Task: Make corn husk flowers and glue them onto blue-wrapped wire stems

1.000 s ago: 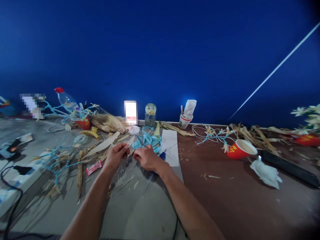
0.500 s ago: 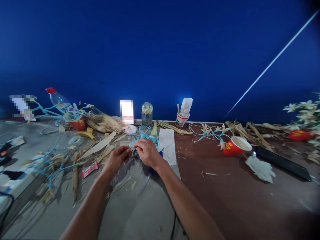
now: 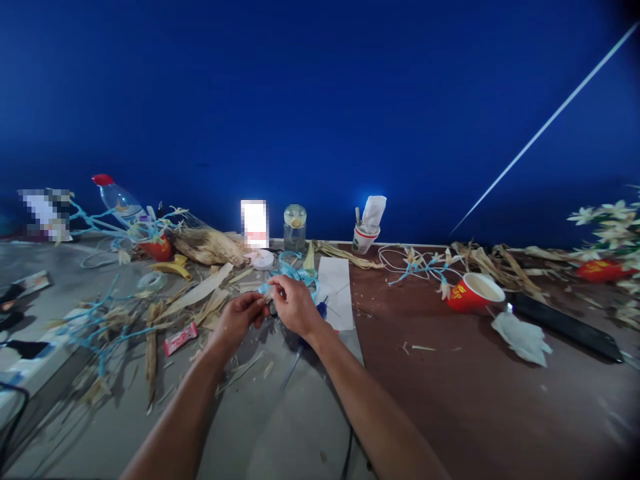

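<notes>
My left hand [image 3: 241,316] and my right hand [image 3: 294,305] meet above the grey part of the table, fingertips almost touching. Both are closed in a pinch around a small pale piece [image 3: 269,294], too small and too covered to name. Light blue strips [image 3: 306,277] lie just behind my right hand. A white sheet [image 3: 334,277] sits to its right, with a dark blue object [image 3: 323,309] partly hidden by my wrist. Scraps of dry corn husk [image 3: 201,293] are spread left of my left hand.
At the back stand a glass jar [image 3: 295,233] and a white cup [image 3: 365,240] holding a folded tissue. Husk flowers on blue stems [image 3: 425,270], a red paper cup [image 3: 473,293] and a black phone [image 3: 565,327] lie right. A pink wrapper [image 3: 181,339] rests on the left.
My left hand has shifted slightly right and tilted, closer to my right fingertips. A dark round thing between the hands is now mostly covered. The pale piece shows more.
</notes>
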Action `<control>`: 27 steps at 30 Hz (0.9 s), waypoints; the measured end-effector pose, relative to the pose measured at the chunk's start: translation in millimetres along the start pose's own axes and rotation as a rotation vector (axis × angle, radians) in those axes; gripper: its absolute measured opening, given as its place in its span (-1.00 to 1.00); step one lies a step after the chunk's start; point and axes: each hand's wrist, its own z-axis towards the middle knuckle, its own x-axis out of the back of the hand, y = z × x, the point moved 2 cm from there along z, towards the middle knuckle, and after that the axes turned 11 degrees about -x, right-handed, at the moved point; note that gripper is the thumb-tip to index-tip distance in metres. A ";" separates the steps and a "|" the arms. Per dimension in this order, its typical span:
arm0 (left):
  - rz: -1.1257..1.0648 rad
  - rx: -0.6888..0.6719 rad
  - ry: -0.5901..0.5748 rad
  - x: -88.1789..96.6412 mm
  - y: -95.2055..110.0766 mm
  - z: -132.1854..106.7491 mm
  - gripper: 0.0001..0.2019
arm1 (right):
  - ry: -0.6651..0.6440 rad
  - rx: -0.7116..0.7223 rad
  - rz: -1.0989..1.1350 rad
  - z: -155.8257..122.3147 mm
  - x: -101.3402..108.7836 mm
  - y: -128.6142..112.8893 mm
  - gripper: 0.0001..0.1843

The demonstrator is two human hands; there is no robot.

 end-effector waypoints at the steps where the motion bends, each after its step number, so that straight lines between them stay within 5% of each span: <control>1: -0.003 0.002 0.004 -0.3 0.0 0.0 -0.71 | -0.007 -0.004 -0.003 0.0 0.1 0.1 -0.71; 17: 0.087 0.030 0.050 -6.9 8.5 -1.2 -0.67 | 0.032 -0.042 -0.025 1.2 -6.3 6.7 -0.73; 27: -0.003 -0.082 0.254 9.1 -7.9 4.2 -0.69 | 0.133 -0.192 0.115 3.2 16.6 4.9 -0.74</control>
